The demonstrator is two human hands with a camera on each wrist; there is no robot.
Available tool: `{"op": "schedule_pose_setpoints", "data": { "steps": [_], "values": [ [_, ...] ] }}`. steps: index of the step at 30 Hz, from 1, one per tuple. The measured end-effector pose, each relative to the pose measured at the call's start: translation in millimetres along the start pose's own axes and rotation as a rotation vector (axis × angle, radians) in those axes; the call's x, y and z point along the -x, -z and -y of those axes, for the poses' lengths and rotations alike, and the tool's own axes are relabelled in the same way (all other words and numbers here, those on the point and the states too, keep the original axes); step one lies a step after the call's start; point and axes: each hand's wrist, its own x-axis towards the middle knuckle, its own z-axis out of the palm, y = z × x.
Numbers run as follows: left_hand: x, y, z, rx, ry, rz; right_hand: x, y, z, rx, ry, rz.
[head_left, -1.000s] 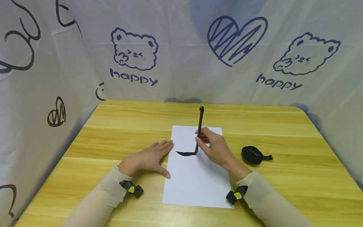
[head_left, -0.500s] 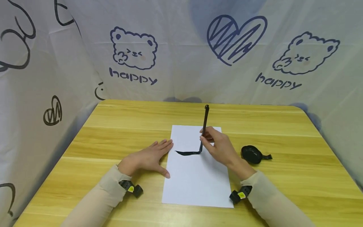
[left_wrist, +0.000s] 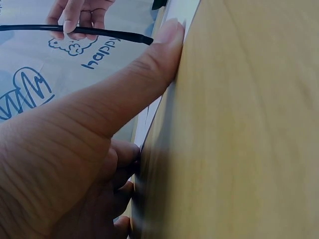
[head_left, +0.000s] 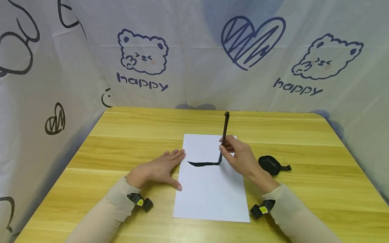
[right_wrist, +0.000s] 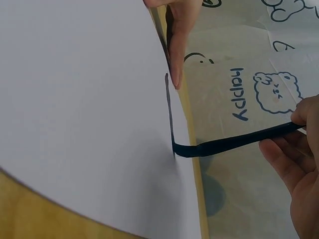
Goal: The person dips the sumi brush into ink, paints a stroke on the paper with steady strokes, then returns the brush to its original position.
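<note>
My right hand [head_left: 240, 157] pinches a dark writing brush [head_left: 225, 130] between thumb and fingers, holding it nearly upright. In the right wrist view the bent tip of the brush [right_wrist: 224, 145] touches a white sheet of paper [head_left: 209, 195]. A black ink stroke [head_left: 202, 164] runs across the upper half of the sheet and ends at that tip. My left hand [head_left: 159, 170] lies with fingers spread at the paper's left edge, the thumb and fingertips resting on or against it. In the left wrist view the thumb [left_wrist: 134, 82] is at the sheet's edge.
A small black pan-shaped dish [head_left: 269, 165] with a short handle stands right of the paper, close to the right forearm. The wooden table [head_left: 127, 121] meets a white cloth wall [head_left: 194, 67] with drawn bears and hearts. A black device [head_left: 261, 210] is strapped to each wrist.
My right hand has moved a little to the right with the brush, and the ink stroke has grown longer that way. The left hand has stayed in place.
</note>
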Motion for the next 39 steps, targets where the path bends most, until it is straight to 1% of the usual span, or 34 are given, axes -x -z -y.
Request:
{"op": "schedule_pose_setpoints", "data": {
  "steps": [7, 12, 17, 25, 32, 39],
  "values": [
    [0.2, 0.8, -0.3, -0.004, 0.008, 0.001, 2.7, 5.2, -2.1, 0.006, -0.006, -0.004],
    [0.2, 1.8, -0.3, 0.000, -0.005, -0.002, 4.5, 8.0, -5.7, 0.027, -0.009, -0.011],
    [1.0, 2.2, -1.2, -0.002, -0.015, -0.009, 7.6, 11.6, -6.6, 0.031, -0.028, -0.014],
    [2.1, 2.4, -2.8, -0.003, -0.008, -0.002, 12.7, 15.2, -8.8, 0.051, -0.052, -0.031],
    [1.6, 1.7, -2.5, 0.000, 0.001, 0.002, 17.0, 19.9, -12.4, 0.044, -0.042, -0.051],
    [1.9, 1.8, -2.8, 0.005, 0.000, 0.000, 21.4, 23.0, -14.7, 0.038, -0.040, -0.050]
  ]
}}
